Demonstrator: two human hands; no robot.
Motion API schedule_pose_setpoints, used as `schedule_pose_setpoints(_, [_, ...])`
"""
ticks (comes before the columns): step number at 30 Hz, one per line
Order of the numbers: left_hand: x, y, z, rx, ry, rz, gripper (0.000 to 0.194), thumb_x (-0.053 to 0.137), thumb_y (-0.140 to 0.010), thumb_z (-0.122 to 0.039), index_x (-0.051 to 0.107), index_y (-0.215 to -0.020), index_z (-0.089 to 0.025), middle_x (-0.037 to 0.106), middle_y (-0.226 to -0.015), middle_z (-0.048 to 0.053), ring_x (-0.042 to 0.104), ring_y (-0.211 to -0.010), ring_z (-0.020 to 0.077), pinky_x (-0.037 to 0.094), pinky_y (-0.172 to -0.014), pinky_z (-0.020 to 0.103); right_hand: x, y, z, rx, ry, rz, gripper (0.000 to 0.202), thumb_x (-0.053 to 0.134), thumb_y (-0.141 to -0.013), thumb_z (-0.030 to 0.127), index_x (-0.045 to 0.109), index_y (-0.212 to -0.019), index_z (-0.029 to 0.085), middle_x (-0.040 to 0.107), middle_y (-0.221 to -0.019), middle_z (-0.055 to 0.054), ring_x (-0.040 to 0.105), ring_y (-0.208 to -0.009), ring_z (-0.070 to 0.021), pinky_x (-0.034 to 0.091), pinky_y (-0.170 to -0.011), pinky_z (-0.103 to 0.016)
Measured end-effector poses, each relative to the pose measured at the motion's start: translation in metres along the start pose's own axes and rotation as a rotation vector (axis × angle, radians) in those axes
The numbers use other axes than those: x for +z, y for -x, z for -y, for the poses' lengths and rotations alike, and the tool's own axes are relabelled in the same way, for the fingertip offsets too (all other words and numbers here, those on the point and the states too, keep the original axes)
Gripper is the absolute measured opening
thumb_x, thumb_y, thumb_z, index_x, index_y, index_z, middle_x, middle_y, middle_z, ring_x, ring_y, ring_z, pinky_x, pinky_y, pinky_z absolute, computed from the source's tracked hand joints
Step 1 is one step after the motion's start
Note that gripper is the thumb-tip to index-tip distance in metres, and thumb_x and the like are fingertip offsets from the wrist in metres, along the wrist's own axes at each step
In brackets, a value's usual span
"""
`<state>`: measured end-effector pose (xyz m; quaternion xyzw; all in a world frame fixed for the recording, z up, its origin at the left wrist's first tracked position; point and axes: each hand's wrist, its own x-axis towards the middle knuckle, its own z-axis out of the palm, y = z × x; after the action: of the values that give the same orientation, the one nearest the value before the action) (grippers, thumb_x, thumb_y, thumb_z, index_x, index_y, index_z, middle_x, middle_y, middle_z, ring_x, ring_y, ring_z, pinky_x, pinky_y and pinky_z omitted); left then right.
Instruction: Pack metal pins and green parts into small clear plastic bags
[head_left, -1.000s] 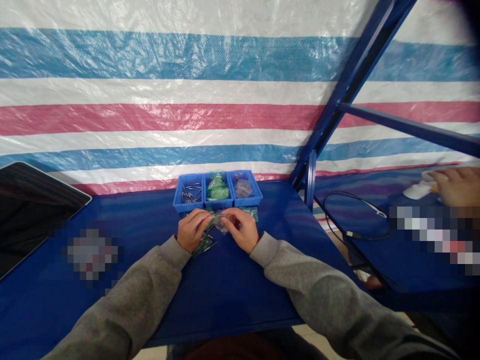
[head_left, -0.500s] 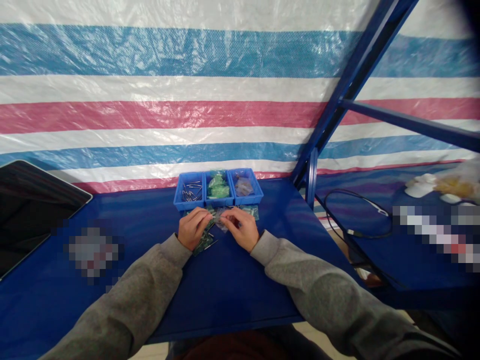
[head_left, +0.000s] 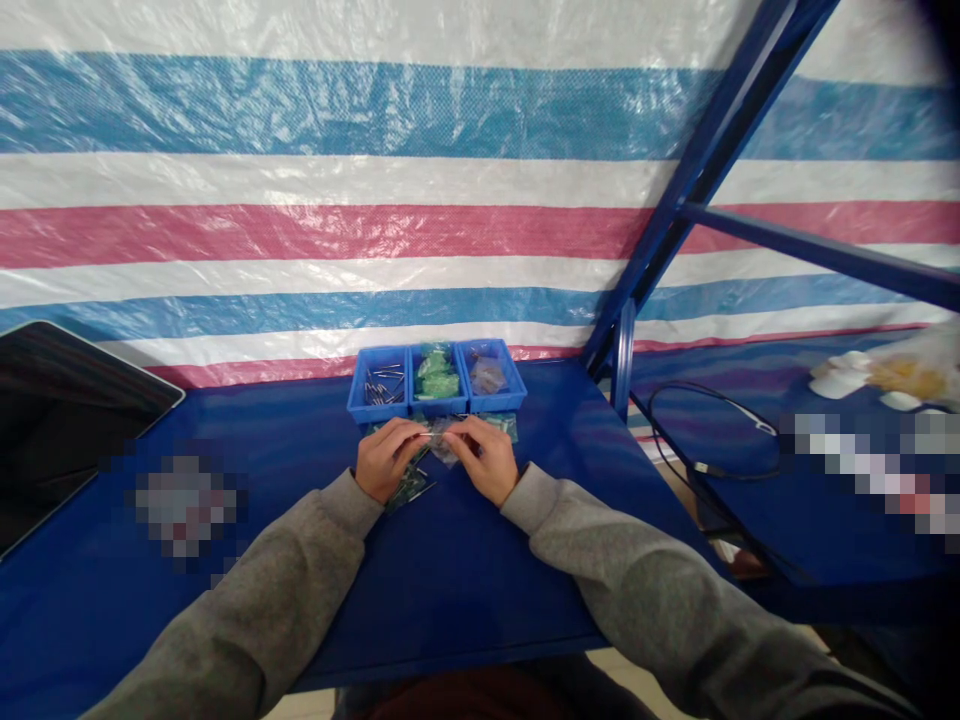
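Observation:
My left hand (head_left: pixel 385 462) is closed in a pinch on a thin, silvery metal rod (head_left: pixel 427 434) that points toward my other hand. Facing it, my right hand (head_left: pixel 486 460) is also pinched, at the rod's far end; what sits between those fingertips is too small to make out. A small clear plastic bag (head_left: pixel 445 454) shows just below and between the hands. Beside and under my left hand lie green packets (head_left: pixel 409 486) with several thin metal rods on them. Another green packet (head_left: pixel 507 425) lies beyond my right hand.
Three blue bins stand in a row behind the hands: a left bin (head_left: pixel 377 412) with metal rods, a middle bin (head_left: pixel 439 406) with green packets, a right bin (head_left: pixel 498 401) with clear bags. A dark screen (head_left: pixel 67 420) is at left, a blue metal frame (head_left: pixel 660 230) at right.
The hands stay almost in place. More of the metal rod shows between the fingertips now, and the view has shifted very slightly.

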<state>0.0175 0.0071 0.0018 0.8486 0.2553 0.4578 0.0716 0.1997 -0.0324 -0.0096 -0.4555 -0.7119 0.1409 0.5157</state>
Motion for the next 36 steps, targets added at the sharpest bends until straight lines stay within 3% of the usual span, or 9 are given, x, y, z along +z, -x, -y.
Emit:
schedule_pose_setpoints(16, [-0.002, -0.0017, -0.0051, 0.033, -0.032, -0.037, 0.012, 0.058, -0.081, -0.014, 0.061, -0.092, -0.015, 0.064, -0.083, 0.006, 0.06, -0.076, 0.0128, 0.05, -0.07, 0.025, 0.003, 0.0, -0.0023, 0.003, 0.029, 0.055, 0.029, 0.045, -0.09, 0.034, 0.062, -0.073, 0.018, 0.059, -0.064, -0.002, 0.053, -0.06, -0.0131, 0.038, -0.06, -0.024])
schedule_pose_setpoints(36, [-0.0007, -0.0029, -0.0059, -0.012, -0.041, -0.016, 0.012, 0.056, -0.082, -0.019, 0.062, -0.091, -0.014, 0.064, -0.083, 0.006, 0.058, -0.067, 0.0106, 0.049, -0.062, 0.022, 0.0016, 0.0001, -0.0008, 0.062, 0.035, -0.007, 0.026, 0.049, -0.087, 0.035, 0.065, -0.077, 0.018, 0.063, -0.065, -0.001, 0.054, -0.056, -0.0114, 0.039, -0.058, -0.022])
